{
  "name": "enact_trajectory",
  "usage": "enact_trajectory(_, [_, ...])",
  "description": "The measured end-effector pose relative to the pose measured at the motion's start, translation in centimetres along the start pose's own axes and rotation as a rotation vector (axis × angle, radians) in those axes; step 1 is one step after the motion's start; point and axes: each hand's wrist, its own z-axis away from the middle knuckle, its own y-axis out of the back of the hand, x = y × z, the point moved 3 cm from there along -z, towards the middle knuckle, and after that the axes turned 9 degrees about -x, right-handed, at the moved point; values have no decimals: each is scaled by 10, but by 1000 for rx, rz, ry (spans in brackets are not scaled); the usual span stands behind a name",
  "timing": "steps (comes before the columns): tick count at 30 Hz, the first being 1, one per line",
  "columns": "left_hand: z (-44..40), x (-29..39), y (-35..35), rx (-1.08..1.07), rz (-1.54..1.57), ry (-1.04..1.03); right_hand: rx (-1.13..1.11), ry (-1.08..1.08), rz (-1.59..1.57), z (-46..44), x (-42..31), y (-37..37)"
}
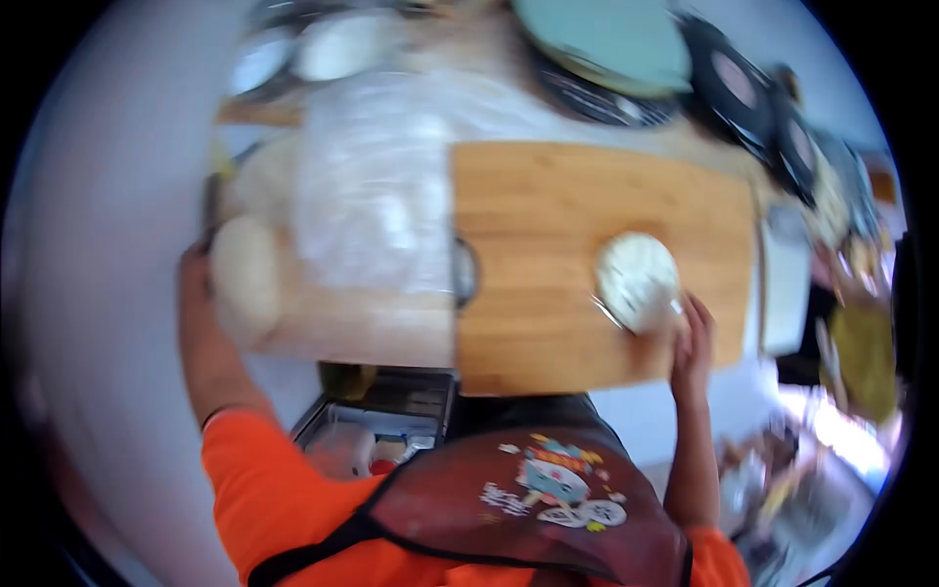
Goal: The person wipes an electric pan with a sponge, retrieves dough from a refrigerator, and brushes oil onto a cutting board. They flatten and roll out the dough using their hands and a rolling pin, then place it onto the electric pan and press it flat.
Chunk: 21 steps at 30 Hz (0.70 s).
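On the wooden board (538, 215) lies a white round thing (636, 274), blurred, like a small dish or a piece of dough with dark marks on top. My right hand (693, 338) is at its lower right edge, with fingertips close to or touching the rim; motion smears the fingers. At the far left, my left hand (196, 266) reaches beside a pale, rounded, dough-like piece (246, 276). Its fingers are mostly hidden, and I cannot make out what they touch. Crumpled clear plastic sheeting (377, 196) covers the counter between that piece and the board.
A pale green round lid (611, 39) and dark round pans (729, 83) stand at the back. White bowls (347, 44) sit at the back left. Below the counter edge is an open drawer (411, 396) with containers. A pale rectangular slab (785, 279) lies right of the board.
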Motion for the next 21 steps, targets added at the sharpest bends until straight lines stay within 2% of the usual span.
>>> enact_trajectory(1, [-49,-47,-13,14,17,-44,13,42,51,2,-5,4])
enact_trajectory(2, [-46,-39,-5,-13,-81,0,31,67,58,-2,-12,3])
enact_trajectory(3, [-68,-74,-8,89,-11,79,39,79,69,-4,-17,6])
enact_trajectory(4, [-50,-60,-1,222,-42,19,47,105,67,-5,-21,8])
enact_trajectory(5, [-48,-73,4,355,-206,-8,58,109,78,-5,-24,9])
enact_trajectory(7, [9,-30,20,521,-248,-33,75,125,71,-4,-35,16])
enact_trajectory(11, [176,129,20,737,-110,-205,36,192,73,-6,-54,20])
enact_trajectory(13, [226,192,-5,642,-122,-445,21,336,86,-7,-76,24])
enact_trajectory(14, [248,228,-25,553,-92,-671,19,433,95,-10,-90,27])
enact_trajectory(15, [267,267,-43,402,-108,-805,13,474,104,-13,-107,30])
enact_trajectory(16, [291,311,-61,368,-189,-1009,9,514,111,-13,-118,33])
enact_trajectory(17, [310,353,-77,284,-177,-1218,23,502,153,-13,-121,32])
enact_trajectory(18, [329,393,-90,205,-159,-1339,40,489,195,-15,-121,33])
enact_trajectory(21, [357,475,-124,5,-143,-1602,-52,293,292,-9,-66,18])
